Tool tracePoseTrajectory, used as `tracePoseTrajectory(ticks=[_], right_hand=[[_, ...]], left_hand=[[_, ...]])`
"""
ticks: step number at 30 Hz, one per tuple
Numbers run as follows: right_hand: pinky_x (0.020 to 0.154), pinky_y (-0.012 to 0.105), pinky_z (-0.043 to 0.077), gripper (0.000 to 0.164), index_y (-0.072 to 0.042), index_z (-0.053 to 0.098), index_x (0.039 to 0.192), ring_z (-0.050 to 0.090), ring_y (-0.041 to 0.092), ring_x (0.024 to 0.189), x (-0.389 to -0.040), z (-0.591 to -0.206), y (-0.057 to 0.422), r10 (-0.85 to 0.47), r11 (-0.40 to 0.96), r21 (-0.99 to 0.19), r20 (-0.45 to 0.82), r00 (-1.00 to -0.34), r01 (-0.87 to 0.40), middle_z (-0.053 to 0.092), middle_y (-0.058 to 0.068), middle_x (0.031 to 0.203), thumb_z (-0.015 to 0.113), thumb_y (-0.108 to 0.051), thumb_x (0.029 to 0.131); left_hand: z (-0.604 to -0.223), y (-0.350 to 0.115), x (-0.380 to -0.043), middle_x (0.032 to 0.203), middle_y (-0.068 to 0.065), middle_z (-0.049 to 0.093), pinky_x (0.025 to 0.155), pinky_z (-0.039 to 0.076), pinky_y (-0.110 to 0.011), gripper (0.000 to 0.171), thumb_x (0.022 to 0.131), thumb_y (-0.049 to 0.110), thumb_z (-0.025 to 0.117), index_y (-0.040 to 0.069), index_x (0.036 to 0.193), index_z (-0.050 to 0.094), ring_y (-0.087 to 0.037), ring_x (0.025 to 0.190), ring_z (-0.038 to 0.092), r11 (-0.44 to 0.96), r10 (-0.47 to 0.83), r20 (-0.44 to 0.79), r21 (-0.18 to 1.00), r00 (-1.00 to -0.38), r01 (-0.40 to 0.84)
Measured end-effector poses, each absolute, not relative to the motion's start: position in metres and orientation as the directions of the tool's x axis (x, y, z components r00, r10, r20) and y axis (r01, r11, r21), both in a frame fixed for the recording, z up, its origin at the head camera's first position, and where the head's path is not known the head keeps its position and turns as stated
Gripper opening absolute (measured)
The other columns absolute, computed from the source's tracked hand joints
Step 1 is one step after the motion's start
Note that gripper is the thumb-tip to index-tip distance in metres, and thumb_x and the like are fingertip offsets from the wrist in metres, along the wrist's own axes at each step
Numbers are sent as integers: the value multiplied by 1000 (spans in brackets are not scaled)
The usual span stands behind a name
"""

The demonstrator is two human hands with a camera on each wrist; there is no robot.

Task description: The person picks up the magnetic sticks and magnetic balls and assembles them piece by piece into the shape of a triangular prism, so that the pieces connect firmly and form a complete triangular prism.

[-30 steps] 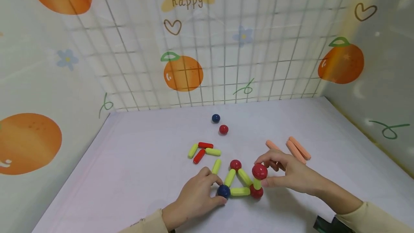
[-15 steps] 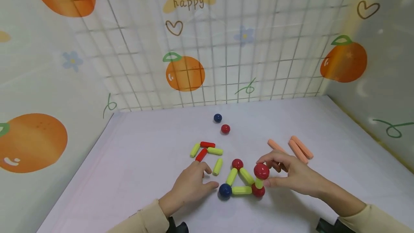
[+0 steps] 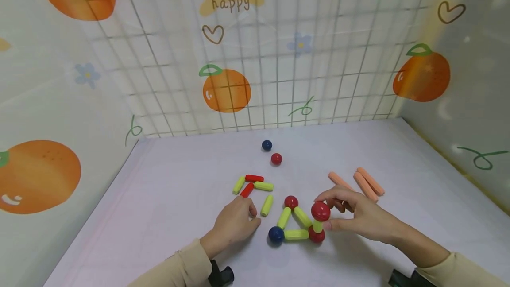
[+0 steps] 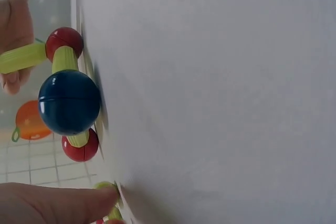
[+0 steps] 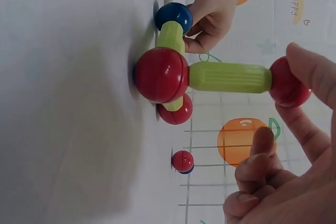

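Note:
On the table lies a flat triangle of yellow-green rods (image 3: 296,234) joined by a blue ball (image 3: 276,234) and two red balls, one at the back (image 3: 291,202) and one at the right corner (image 3: 316,235). From that corner a short rod (image 5: 229,77) stands upright, topped by another red ball (image 3: 320,211). My right hand (image 3: 354,214) pinches this top ball between thumb and forefinger. Left of the triangle, my left hand (image 3: 236,223) is held low with loosely bent fingers and no visible object in them. A loose yellow-green rod (image 3: 267,205) lies just beyond its fingertips.
Red rods (image 3: 254,178) and yellow-green rods (image 3: 264,186) lie behind the left hand. Farther back are a loose blue ball (image 3: 267,145) and red ball (image 3: 276,159). Several orange rods (image 3: 365,186) lie beyond the right hand. A patterned curtain encloses the table.
My left hand has let go of the blue ball and moved left, its thumb and fingers drawing closer together. The right hand keeps its pinch on the top red ball.

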State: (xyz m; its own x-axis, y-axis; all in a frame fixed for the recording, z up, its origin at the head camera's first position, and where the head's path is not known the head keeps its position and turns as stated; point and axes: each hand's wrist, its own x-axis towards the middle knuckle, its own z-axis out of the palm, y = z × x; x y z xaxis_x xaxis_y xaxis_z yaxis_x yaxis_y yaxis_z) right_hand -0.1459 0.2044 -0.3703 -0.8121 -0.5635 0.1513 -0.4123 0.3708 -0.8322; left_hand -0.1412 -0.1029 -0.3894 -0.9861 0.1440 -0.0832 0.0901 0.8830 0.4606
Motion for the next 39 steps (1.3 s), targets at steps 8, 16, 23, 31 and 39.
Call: tracePoseTrajectory(ticks=[8, 16, 23, 31, 39], right_hand=[[69, 33, 37, 36, -29, 65, 117, 46, 21, 90, -145, -369, 205, -560, 386, -832, 130, -818, -397, 64, -6, 101, 78, -26, 84], [69, 33, 37, 36, -28, 65, 117, 46, 21, 90, -145, -368, 207, -567, 379, -833, 137, -813, -404, 64, -6, 100, 78, -25, 84], [69, 34, 36, 36, -30, 65, 117, 46, 19, 89, -146, -367, 209, -571, 374, -825, 155, -806, -424, 64, -7, 100, 78, -25, 84], [69, 32, 38, 37, -25, 65, 118, 47, 20, 90, -145, -367, 209, -569, 401, -812, 141, -810, -423, 64, -8, 101, 78, -28, 84], [71, 32, 40, 37, -28, 65, 118, 48, 22, 92, -146, -368, 207, -561, 404, -822, 123, -818, -401, 65, -7, 103, 78, -28, 84]], left_hand=[[-390, -102, -147, 79, -2, 53, 60, 38, -27, 29, 80, 31, 80, 10, 84, 61, -17, 70, 48, 901, 129, -89, 426, -988, 79], [-390, -101, -150, 80, -2, 54, 60, 39, -27, 24, 80, 26, 79, 9, 85, 62, -16, 69, 49, 909, 135, -80, 406, -988, 91], [-386, -95, -159, 76, -1, 53, 57, 38, -26, 35, 81, 37, 79, 7, 88, 64, -16, 66, 49, 907, 148, -73, 407, -986, 106], [-386, -91, -165, 78, -2, 58, 58, 43, -27, 26, 83, 28, 77, 6, 91, 66, -16, 66, 51, 917, 129, -69, 387, -989, 92], [-388, -88, -174, 87, -4, 61, 63, 46, -28, 33, 82, 33, 78, 5, 97, 70, -16, 75, 52, 913, 144, -55, 393, -988, 111]])
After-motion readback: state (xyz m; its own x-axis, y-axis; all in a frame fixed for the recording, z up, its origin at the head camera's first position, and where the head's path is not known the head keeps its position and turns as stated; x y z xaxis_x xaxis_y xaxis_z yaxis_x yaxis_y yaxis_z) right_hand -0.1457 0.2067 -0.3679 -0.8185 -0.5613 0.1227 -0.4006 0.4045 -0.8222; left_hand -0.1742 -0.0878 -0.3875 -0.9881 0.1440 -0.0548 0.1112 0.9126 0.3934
